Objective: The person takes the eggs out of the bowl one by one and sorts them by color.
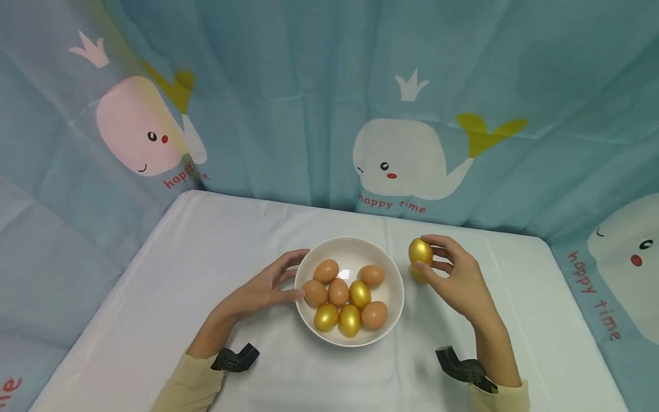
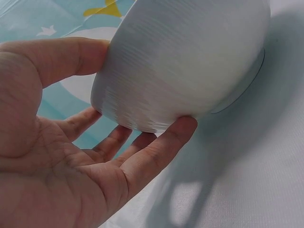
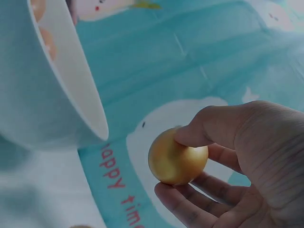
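Observation:
A white bowl (image 1: pixel 319 252) stands on the table with several brown eggs (image 1: pixel 374 315) and three golden eggs (image 1: pixel 350 320) inside. On its left side my left hand (image 1: pixel 268 289) holds it, the thumb at the rim and the fingers spread round the outer wall (image 2: pixel 185 61). To the right of the bowl, my right hand (image 1: pixel 455 280) grips a golden egg (image 3: pixel 173 159) between thumb and fingers. In the head view this egg partly covers another golden egg (image 1: pixel 419 276), seen just below it.
A white cloth (image 1: pixel 226 229) covers the table. Behind and at the sides hangs a blue curtain (image 1: pixel 278 131) printed with whales. Each wrist wears a black camera mount (image 1: pixel 465 369).

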`<state>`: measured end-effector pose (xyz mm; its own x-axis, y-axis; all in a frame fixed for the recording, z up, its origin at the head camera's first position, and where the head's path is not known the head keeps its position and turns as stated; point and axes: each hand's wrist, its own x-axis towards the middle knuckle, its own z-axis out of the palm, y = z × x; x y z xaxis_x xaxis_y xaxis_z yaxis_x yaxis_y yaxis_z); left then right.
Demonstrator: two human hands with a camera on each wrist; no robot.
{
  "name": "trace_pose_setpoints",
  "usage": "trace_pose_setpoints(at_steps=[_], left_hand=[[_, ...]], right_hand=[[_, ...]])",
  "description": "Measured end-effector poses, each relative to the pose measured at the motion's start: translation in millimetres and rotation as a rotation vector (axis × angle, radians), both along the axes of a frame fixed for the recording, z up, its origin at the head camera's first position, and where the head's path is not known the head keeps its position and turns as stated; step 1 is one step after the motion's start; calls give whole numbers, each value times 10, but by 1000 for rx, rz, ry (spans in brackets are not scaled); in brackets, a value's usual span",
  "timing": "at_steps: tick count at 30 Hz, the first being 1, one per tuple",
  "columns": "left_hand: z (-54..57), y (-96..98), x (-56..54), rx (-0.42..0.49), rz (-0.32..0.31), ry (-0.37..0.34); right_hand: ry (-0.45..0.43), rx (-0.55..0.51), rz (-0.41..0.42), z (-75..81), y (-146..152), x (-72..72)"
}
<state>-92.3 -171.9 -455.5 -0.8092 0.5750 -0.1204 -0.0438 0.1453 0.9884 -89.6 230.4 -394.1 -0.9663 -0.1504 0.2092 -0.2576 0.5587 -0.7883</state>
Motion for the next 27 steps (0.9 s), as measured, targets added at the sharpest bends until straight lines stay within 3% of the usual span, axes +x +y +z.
trace_pose_setpoints(at_steps=[11, 27], left_hand=[[-22, 43, -9, 11, -11, 26], [-7, -5, 8, -4, 4, 34]], right_hand=[[-13, 20, -95, -144, 202, 29], [3, 85, -140, -326, 380, -70]])
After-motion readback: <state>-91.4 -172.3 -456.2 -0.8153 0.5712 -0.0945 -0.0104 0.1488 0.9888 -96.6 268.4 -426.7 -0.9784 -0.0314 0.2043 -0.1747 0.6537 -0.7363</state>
